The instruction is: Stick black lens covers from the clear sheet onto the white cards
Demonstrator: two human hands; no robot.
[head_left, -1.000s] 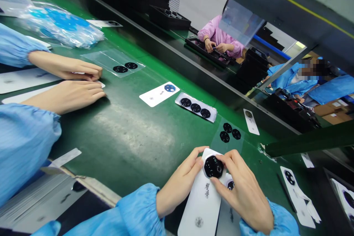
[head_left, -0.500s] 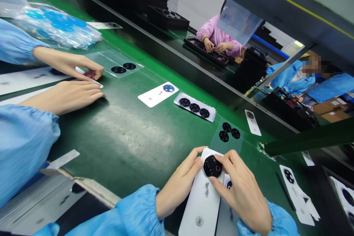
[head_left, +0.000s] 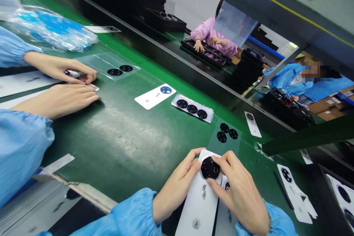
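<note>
Holding a flat white rectangular panel (head_left: pixel 197 206) by its edge in the left hand (head_left: pixel 177 188); pinching the black octagonal plate (head_left: pixel 209 167) at its upper end with the right hand (head_left: pixel 242 191).

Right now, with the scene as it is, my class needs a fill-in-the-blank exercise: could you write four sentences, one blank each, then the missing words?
1. The right hand touches a plate coloured ____.
2. The left hand holds the panel that lies ____ that plate.
3. The strip shows a single row of ____ plates.
4. The sleeve on the left arm is ____.

Missing words: black; under; three; blue.
</note>
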